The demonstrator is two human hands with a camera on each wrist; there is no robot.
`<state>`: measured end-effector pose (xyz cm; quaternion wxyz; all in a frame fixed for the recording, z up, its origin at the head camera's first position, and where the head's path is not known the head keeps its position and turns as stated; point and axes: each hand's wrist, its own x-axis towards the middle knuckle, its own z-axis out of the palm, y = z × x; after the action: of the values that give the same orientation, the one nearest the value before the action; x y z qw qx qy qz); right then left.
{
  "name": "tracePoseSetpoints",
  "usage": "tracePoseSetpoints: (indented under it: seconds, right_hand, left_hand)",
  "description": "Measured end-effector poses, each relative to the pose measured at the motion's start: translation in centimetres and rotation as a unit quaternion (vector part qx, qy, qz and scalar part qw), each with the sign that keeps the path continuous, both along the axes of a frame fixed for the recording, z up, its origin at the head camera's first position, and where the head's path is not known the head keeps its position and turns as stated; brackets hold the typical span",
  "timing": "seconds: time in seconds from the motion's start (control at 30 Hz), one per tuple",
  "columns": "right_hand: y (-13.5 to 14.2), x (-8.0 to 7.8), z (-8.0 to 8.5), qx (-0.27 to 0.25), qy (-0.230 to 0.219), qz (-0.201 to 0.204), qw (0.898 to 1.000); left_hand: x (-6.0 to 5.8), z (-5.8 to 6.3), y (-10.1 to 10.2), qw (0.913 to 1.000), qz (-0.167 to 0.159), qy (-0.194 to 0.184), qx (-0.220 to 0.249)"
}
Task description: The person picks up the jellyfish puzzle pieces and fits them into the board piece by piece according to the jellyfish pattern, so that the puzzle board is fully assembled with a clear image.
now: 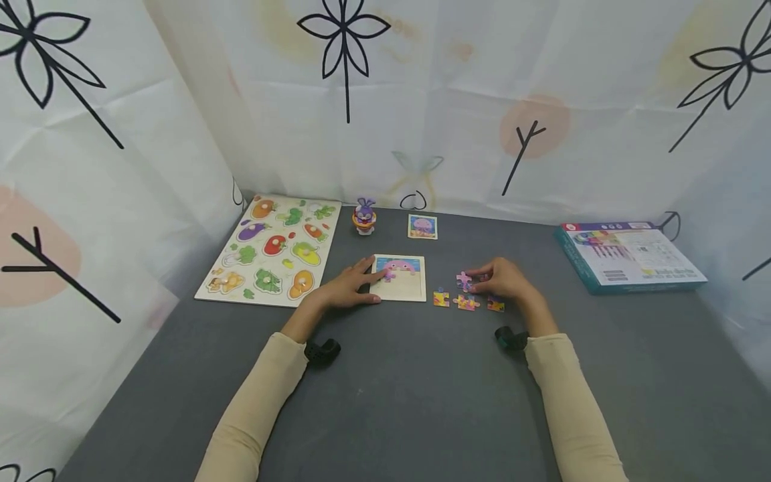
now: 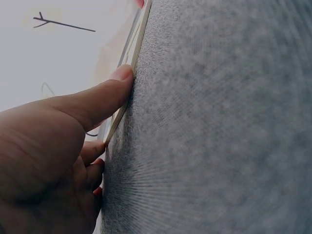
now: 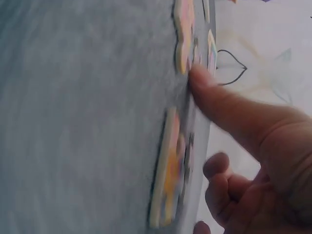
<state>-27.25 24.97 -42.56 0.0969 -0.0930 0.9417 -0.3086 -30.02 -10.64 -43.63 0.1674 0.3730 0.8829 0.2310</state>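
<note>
A small puzzle tray (image 1: pixel 400 292) with a cream base lies flat, its upper part filled with pink and blue picture. At its left side is my left hand (image 1: pixel 347 286), thumb at the tray's edge in the left wrist view and a fingertip on a pink-purple piece (image 1: pixel 389 275). My right hand (image 1: pixel 502 278) pinches a purple puzzle piece (image 1: pixel 463 280) between thumb and index finger, right of the tray. Nearer to me lie a yellow piece (image 1: pixel 442 298), a pink-yellow piece (image 1: pixel 466 303) and a darker piece (image 1: pixel 496 305).
A board of vegetable pictures (image 1: pixel 283 248) lies at the left. Behind the tray stand a purple rabbit figure (image 1: pixel 364 215) and a small picture card (image 1: pixel 423 227). A flat teal-sided box (image 1: pixel 632 258) is at the right. White patterned cloth (image 1: pixel 421 100) hangs around the grey table.
</note>
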Motion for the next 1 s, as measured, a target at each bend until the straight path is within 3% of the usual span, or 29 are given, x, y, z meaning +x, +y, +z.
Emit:
tracePoseSetpoints:
  seconds: [0.33, 0.47, 0.63, 0.83, 1.0]
  right_hand:
    - [-0.5, -0.4, -0.5, 0.003, 0.012, -0.035, 0.999]
    - [-1.4, -0.6, -0.4, 0.014, 0.047, -0.034, 0.998]
    - [-4.9, -1.0, -0.1, -0.008, 0.092, -0.030, 0.995]
    - [-9.7, -1.6, 0.1, -0.039, 0.083, -0.007, 0.996]
    - [-11.9, -2.2, -0.1, -0.050, 0.076, 0.008, 0.996]
  left_hand:
    - [-0.1, -0.2, -0.1, 1.0000, 0.004, -0.003, 0.005]
    - [-0.1, -0.2, -0.1, 0.9999, 0.006, -0.008, 0.005]
    - [-0.1, -0.1, -0.2, 0.9999, 0.008, -0.007, -0.002]
    - [0.0, 0.0, -0.1, 0.9999, 0.008, -0.010, -0.006]
    - [0.0, 0.1, 0.0, 0.9998, 0.012, -0.012, -0.004]
